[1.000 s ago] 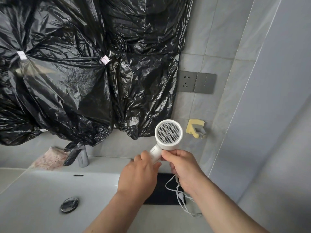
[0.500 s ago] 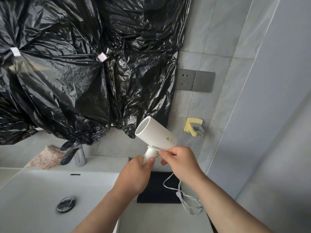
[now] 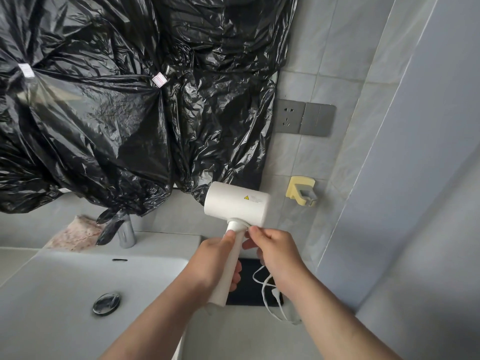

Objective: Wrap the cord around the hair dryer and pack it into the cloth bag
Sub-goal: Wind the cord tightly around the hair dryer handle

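Note:
A white hair dryer (image 3: pixel 237 205) is held upright above the counter, its barrel lying sideways with a yellow warning sticker facing me. My left hand (image 3: pixel 211 263) is closed around the dryer's handle. My right hand (image 3: pixel 275 255) pinches the white cord (image 3: pixel 265 289) at the top of the handle, just under the barrel. The rest of the cord hangs in loose loops below my right wrist. A black flat thing (image 3: pixel 249 289), perhaps the cloth bag, lies on the counter behind my hands; I cannot tell for sure.
A white sink (image 3: pixel 65 294) with a metal drain (image 3: pixel 106 304) fills the lower left, a chrome tap (image 3: pixel 126 235) behind it. Black plastic sheeting (image 3: pixel 117 100) covers the wall above. A grey socket panel (image 3: pixel 305 118) and a yellow wall holder (image 3: pixel 301 194) sit right.
The dryer has turned: its grille faced me, now the barrel's side does. My left hand has slid down the handle, and my right hand stays at the handle's top with the cord.

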A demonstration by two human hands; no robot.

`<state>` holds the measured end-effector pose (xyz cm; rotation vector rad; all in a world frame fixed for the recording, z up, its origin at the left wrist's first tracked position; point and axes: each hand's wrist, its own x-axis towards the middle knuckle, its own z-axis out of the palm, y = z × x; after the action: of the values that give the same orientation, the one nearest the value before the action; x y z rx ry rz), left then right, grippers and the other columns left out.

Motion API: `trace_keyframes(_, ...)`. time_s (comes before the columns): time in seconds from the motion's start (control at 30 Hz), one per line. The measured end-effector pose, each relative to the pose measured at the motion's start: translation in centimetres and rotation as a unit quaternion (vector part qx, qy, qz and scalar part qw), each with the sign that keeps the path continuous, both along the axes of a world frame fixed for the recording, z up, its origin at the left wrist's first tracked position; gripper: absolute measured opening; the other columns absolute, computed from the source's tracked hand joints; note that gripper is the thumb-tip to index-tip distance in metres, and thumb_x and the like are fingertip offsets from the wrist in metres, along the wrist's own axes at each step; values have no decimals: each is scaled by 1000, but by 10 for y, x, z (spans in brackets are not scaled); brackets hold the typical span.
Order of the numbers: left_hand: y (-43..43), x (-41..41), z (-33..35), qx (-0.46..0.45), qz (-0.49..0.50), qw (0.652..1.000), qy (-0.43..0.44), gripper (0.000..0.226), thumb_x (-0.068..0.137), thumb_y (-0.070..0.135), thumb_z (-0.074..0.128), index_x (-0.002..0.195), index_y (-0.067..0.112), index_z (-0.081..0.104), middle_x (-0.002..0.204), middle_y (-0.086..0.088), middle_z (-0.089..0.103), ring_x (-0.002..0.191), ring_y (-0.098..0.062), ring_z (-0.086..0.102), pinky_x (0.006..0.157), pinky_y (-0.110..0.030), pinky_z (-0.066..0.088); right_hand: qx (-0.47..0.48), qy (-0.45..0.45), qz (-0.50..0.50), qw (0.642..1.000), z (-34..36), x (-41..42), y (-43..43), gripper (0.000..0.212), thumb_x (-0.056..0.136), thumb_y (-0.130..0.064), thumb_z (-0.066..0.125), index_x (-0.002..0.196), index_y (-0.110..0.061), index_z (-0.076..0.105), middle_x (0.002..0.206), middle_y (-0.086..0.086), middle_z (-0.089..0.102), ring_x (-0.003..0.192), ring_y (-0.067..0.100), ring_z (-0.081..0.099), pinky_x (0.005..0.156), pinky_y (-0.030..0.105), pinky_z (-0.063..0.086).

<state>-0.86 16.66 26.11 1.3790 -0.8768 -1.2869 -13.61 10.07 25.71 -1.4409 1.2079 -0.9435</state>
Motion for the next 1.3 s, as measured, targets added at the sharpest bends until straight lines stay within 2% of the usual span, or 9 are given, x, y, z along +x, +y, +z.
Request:
trace_keyframes(0.1, 4, -5, 4, 18, 0, 1000, 22, 51, 103, 45, 38, 94, 2, 65, 70, -16, 57, 51, -24, 53, 51, -30, 47, 47, -51, 50, 996, 2, -9, -4, 24, 96, -28, 57, 93, -14, 76, 90, 4, 78, 52, 10, 43, 54, 25, 39)
trace_keyframes(0.3, 12, -24, 10, 39, -9, 996, 82, 54, 102, 49, 38, 93, 0, 59, 62, -11, 57, 48, -22, 51, 47, -28, 45, 138, -172, 139, 965, -2, -30, -16, 18, 95, -22, 59, 98, -10, 72, 99, 10, 76, 52, 10, 43, 52, 24, 36)
trace_keyframes(0.47, 22, -39, 15, 57, -20, 980, 190, 57, 99, 53, 37, 84, 3, 60, 61, -11, 52, 44, -21, 48, 42, -24, 43, 170, -224, 258, 924, -2, -40, -18, 31, 82, -36, 66, 98, -10, 71, 84, 8, 64, 58, 12, 44, 51, 21, 34)
trace_keyframes(0.6, 24, -51, 15, 44, -20, 971, 236, 58, 98, 54, 36, 91, 2, 61, 60, -11, 50, 42, -20, 47, 39, -23, 42, 187, -230, 314, 902, -3, -45, -20, 37, 78, -45, 66, 88, -10, 72, 66, 5, 59, 59, 19, 47, 55, 27, 33)
trace_keyframes(0.73, 25, -58, 11, 25, -34, 974, 221, 65, 91, 57, 39, 86, 1, 72, 60, -9, 50, 43, -18, 46, 39, -23, 42, 220, -225, 302, 900, 6, -59, -20, 30, 79, -35, 66, 96, -11, 69, 69, -1, 64, 50, 7, 39, 46, 17, 26)
trace_keyframes(0.9, 25, -71, 10, 16, 19, 983, 182, 55, 96, 54, 39, 90, 3, 59, 61, -11, 52, 44, -22, 47, 41, -25, 42, 270, -237, 265, 895, 19, -77, -24, 26, 74, -23, 70, 97, -12, 67, 94, 4, 60, 40, 1, 35, 33, 11, 24)
trace_keyframes(1.03, 21, -82, 9, 17, 64, 991, 116, 52, 99, 52, 38, 90, 5, 58, 61, -10, 54, 45, -22, 48, 44, -26, 41, 251, -199, 226, 920, 25, -87, -26, 12, 90, -17, 62, 91, -6, 65, 76, 3, 57, 38, 1, 33, 32, 11, 22)
trace_keyframes(1.17, 17, -91, 10, 21, 84, 992, 92, 55, 100, 52, 38, 86, 3, 59, 61, -9, 54, 46, -21, 49, 46, -28, 41, 255, -235, 244, 906, 30, -92, -24, 13, 92, -12, 58, 88, -2, 65, 62, 1, 57, 36, 2, 32, 32, 12, 20)
trace_keyframes(1.3, 14, -96, 16, 10, 76, 988, 131, 55, 98, 54, 38, 89, 5, 59, 62, -10, 53, 46, -21, 49, 44, -27, 43, 191, -223, 276, 915, 28, -88, -17, 17, 91, -5, 57, 75, -5, 64, 61, 3, 58, 38, 5, 34, 34, 14, 23)
